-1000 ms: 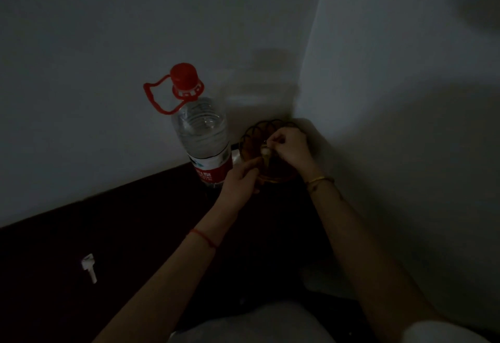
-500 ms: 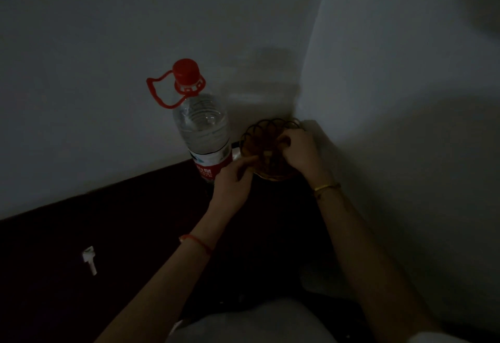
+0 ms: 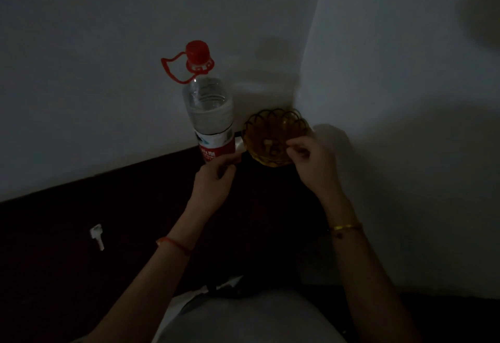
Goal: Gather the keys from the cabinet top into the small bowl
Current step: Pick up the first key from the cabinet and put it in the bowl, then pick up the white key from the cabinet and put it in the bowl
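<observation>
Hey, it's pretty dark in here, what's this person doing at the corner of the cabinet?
A person is collecting keys into a small amber bowl in the corner, beside a water bottle. The right hand is at the bowl's near rim, the left hand just short of it; neither clearly holds anything. Pale pieces, likely keys, lie in the bowl. One key lies on the dark cabinet top, far left.

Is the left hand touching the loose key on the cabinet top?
Apart. The head view shows the left hand up near the bowl, with bare dark cabinet top between it and the key.
</observation>
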A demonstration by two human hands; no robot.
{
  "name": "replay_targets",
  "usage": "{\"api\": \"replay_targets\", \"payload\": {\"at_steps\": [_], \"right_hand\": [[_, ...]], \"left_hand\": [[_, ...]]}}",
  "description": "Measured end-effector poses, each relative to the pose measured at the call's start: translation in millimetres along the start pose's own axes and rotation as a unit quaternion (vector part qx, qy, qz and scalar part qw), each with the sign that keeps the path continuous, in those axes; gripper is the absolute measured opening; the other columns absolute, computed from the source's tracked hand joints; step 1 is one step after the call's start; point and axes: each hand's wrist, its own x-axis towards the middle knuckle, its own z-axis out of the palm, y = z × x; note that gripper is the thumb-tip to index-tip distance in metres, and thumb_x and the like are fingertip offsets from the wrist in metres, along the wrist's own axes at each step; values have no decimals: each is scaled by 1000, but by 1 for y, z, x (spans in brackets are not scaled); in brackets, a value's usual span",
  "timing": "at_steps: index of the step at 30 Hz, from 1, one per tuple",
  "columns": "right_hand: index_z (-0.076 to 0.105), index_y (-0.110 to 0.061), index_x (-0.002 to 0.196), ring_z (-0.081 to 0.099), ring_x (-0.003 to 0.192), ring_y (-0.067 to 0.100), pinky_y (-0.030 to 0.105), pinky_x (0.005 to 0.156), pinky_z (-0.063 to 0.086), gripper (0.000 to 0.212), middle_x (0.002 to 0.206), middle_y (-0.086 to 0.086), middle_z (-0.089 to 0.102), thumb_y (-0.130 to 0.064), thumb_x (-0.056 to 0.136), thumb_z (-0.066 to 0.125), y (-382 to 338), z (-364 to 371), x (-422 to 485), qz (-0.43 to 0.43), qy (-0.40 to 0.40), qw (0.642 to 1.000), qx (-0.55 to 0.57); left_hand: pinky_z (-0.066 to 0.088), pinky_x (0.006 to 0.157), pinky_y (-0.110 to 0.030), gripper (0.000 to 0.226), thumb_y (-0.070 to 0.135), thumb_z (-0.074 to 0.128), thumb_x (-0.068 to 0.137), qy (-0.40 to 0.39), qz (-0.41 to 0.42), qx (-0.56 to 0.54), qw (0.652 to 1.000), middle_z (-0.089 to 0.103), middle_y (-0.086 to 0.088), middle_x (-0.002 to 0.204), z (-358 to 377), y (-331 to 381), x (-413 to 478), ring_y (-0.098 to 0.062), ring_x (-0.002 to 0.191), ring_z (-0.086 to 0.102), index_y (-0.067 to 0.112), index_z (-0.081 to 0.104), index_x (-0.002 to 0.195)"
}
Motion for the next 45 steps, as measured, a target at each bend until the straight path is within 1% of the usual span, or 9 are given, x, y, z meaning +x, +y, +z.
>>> {"api": "replay_targets", "payload": {"at_steps": [5,11,19,23,27,30,31,35,45], "right_hand": [[68,-7,108,62,87,10,-2,72,42,21,102,7,71,-9,88,63,-21,-6,-33,-36,-34,999,-4],[63,-14,120,58,111,12,23,96,42,30,118,1,67,-15,90,61,-45,3,-66,-83,-109,989,-47],[58,-18,126,53,119,13,23,98,40,33,124,0,63,-20,92,58,-73,39,-102,-129,-174,972,-90],[56,-19,127,51,121,13,23,99,38,35,126,1,61,-23,92,58,-91,66,-120,-153,-201,962,-102],[56,-22,127,51,120,10,21,97,37,35,125,-1,60,-26,92,57,-111,98,-142,-160,-217,957,-102],[56,-22,127,51,119,9,19,96,37,35,125,-2,61,-27,92,57,-128,123,-160,-160,-221,956,-105],[56,-22,127,51,120,9,19,97,37,35,125,-3,61,-27,92,57,-134,131,-165,-158,-221,956,-105],[55,-22,128,50,122,8,20,99,37,36,127,-2,60,-27,92,57,-157,160,-189,-156,-218,957,-109],[54,-23,128,50,122,11,23,99,39,36,129,0,58,-24,93,57,-194,224,-234,-126,-184,967,-122]], "left_hand": [[47,78,-17,32,14,52,95,21,34,44,998,69,4,116,-20,0,-30,-8,91,63,22,63,124],[40,82,3,33,10,53,94,60,41,83,994,68,2,119,-50,-10,-70,-5,106,62,18,63,124],[50,99,-34,33,5,55,92,117,37,99,988,68,-4,122,-95,-34,-122,-16,108,65,12,64,124],[48,101,-33,34,9,58,91,134,26,119,983,67,-1,122,-124,-54,-144,-15,108,65,16,63,124],[45,91,-15,35,10,60,90,152,30,133,979,67,0,121,-158,-76,-165,-10,106,63,18,63,124],[52,93,-28,34,9,60,90,157,28,139,977,68,-3,117,-184,-94,-177,-15,104,66,16,64,123],[51,92,-26,34,9,60,90,156,28,143,977,68,-3,116,-192,-99,-181,-14,104,66,15,64,122],[41,83,-1,35,7,60,88,148,36,163,975,68,0,116,-226,-121,-194,-10,100,65,16,65,121],[49,86,-18,34,10,60,89,120,66,164,977,67,-2,118,-300,-168,-214,-12,100,66,17,64,122]]}}
